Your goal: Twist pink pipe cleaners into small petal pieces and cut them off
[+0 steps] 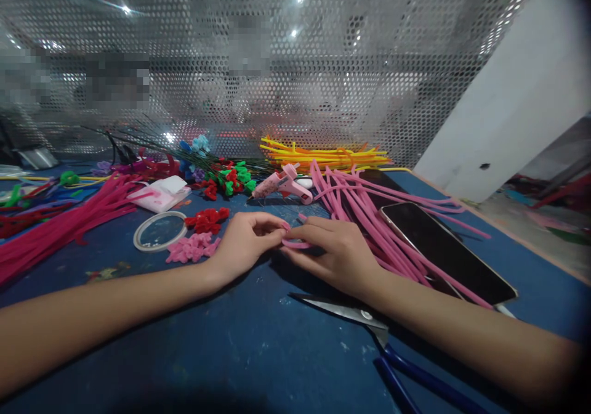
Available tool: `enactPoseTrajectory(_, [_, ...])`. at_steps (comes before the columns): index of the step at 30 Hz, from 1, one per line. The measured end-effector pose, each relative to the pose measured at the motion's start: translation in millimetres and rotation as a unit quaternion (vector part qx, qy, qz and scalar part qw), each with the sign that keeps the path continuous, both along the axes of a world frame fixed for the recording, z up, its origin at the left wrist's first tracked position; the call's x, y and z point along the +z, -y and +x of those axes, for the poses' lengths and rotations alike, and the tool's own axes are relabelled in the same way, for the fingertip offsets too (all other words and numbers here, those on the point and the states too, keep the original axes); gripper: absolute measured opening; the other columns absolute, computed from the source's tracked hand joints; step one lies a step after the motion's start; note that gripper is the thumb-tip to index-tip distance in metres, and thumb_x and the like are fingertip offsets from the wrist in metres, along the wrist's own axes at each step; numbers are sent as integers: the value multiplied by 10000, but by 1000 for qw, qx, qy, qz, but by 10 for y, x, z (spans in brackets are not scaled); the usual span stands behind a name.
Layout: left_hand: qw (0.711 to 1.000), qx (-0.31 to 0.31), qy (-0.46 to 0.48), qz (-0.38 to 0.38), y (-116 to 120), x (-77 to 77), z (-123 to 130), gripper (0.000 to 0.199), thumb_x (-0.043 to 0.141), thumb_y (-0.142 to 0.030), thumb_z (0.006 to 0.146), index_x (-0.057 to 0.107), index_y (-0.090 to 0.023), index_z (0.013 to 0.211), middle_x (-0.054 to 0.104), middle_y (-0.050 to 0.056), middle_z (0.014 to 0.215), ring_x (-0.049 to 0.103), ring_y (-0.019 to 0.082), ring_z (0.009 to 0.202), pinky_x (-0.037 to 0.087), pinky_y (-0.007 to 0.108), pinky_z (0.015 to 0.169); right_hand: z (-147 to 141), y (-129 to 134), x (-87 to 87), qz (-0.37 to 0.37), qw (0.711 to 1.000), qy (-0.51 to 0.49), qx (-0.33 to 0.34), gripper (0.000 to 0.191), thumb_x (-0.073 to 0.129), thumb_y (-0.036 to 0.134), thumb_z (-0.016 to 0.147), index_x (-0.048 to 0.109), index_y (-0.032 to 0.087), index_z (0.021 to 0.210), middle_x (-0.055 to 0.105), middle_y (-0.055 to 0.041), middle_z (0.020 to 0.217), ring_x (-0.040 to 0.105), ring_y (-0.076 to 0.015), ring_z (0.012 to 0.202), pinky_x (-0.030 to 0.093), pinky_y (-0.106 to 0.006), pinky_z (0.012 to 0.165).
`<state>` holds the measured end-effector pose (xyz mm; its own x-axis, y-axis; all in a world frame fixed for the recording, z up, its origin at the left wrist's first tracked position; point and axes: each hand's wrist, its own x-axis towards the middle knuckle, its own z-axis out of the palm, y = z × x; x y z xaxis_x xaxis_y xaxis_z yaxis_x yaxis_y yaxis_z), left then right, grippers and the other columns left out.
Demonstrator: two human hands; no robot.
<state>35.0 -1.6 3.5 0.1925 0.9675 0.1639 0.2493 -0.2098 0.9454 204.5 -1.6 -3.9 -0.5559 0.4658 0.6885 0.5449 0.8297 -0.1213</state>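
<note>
My left hand [252, 239] and my right hand [339, 251] meet over the middle of the blue table. Both are closed on a short pink pipe cleaner [297, 244], which bends in a curve between the fingertips. Part of it is hidden behind the fingers of my right hand. Beside my left wrist lie a clump of pink pipe-cleaner shapes [191, 247] and a red clump [207, 220]. A bundle of long pink pipe cleaners [355, 211] runs behind and under my right forearm. Scissors [341, 309] with blue handles lie partly open below my right hand.
A pink glue gun [284, 183] stands behind my hands. At right lies a dark phone [447, 251]. Yellow pipe cleaners [323, 155] rest along the perforated metal screen [323, 93]. On the left are a tape ring [160, 231], a white packet [161, 193] and magenta pipe cleaners [78, 220].
</note>
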Motion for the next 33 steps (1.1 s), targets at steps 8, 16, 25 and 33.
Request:
enactPoseTrajectory(8, [1000, -3, -8, 13, 20, -17, -1, 109, 614, -183, 668, 665, -134, 751, 676, 38, 717, 608, 147, 670, 457, 246, 635, -14, 33, 7, -15, 999, -11, -43, 179, 568, 311, 755, 667, 165, 785, 665, 1, 632, 560, -93, 491, 358, -200, 475])
enactPoseTrajectory(16, [1000, -2, 20, -1, 0, -4, 5, 103, 631, -206, 688, 651, -134, 758, 644, 19, 657, 588, 121, 619, 460, 234, 610, -20, 13, 17, -104, 993, -38, -35, 190, 474, 195, 782, 660, 158, 799, 664, -21, 699, 586, -113, 607, 417, -216, 564])
enactPoseTrajectory(25, [992, -9, 105, -63, 7, 23, 21, 190, 667, -206, 675, 617, -117, 835, 655, 23, 687, 625, 120, 657, 505, 256, 685, -31, -12, 23, -138, 986, -90, -29, 140, 525, 176, 775, 660, 153, 803, 687, -31, 750, 619, -125, 659, 462, -231, 609])
enactPoseTrajectory(33, [996, -17, 75, -33, 35, 4, 5, 228, 657, -208, 693, 580, -128, 892, 675, 40, 762, 645, 144, 747, 505, 284, 758, -12, -27, 29, -166, 981, -99, -22, 123, 525, 134, 767, 645, 152, 786, 673, -20, 737, 602, -120, 650, 452, -232, 613])
